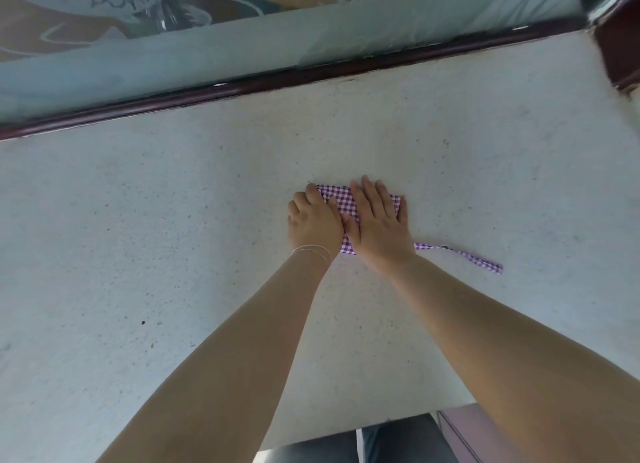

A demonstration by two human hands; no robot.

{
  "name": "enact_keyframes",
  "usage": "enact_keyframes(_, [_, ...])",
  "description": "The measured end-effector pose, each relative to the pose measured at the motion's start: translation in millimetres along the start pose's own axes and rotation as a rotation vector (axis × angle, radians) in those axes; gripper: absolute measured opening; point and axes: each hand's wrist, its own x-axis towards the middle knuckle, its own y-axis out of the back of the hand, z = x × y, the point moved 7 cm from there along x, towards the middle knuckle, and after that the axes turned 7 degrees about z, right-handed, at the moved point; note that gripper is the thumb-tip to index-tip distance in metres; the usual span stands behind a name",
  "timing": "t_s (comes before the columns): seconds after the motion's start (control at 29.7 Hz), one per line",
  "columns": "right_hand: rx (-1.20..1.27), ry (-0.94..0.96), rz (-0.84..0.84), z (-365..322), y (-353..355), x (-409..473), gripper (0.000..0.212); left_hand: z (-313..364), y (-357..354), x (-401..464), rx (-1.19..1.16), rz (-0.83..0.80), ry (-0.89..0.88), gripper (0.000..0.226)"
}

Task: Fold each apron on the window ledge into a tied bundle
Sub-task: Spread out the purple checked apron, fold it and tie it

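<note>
A purple-and-white checked apron [341,201], folded into a small narrow packet, lies on the pale stone window ledge [173,237]. My left hand [313,222] rests on its left end with the fingers curled over the cloth's edge. My right hand [377,220] lies flat on top of the packet, fingers spread and pointing toward the window, covering most of it. One apron tie strap [464,256] trails loose to the right across the ledge. Most of the packet is hidden under both hands.
A dark wooden window frame [311,74] with patterned frosted glass [207,47] runs along the far side of the ledge. A dark wooden post [620,47] stands at the far right corner. The ledge's near edge [346,424] is by my legs.
</note>
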Motion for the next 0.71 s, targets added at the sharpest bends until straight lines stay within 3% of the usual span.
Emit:
enact_keyframes(0.2, [0.004,-0.033,-0.144,-1,5,4,0.067,-4,0,0,0.087,-0.007,-0.118,0.049])
enact_keyframes(0.3, [-0.076,-0.036,-0.206,-4,18,2,0.081,-15,-5,-11,0.156,-0.068,-0.169,0.047])
enact_keyframes(0.4, [-0.163,-0.110,-0.327,-2,24,-12,0.092,-16,-5,-42,0.112,-0.085,-0.209,0.052])
enact_keyframes(0.47, [-0.183,-0.127,-0.428,-3,19,-23,0.087,-17,-4,-61,0.040,-0.092,-0.199,0.053])
enact_keyframes(0.54, [-0.141,-0.139,-0.510,-5,8,-35,0.079,-24,-12,-69,-0.003,-0.216,-0.132,0.051])
enact_keyframes(0.71, [0.060,0.072,-0.314,-16,15,-71,0.061,-27,6,-85,-0.449,-0.446,0.017,0.068])
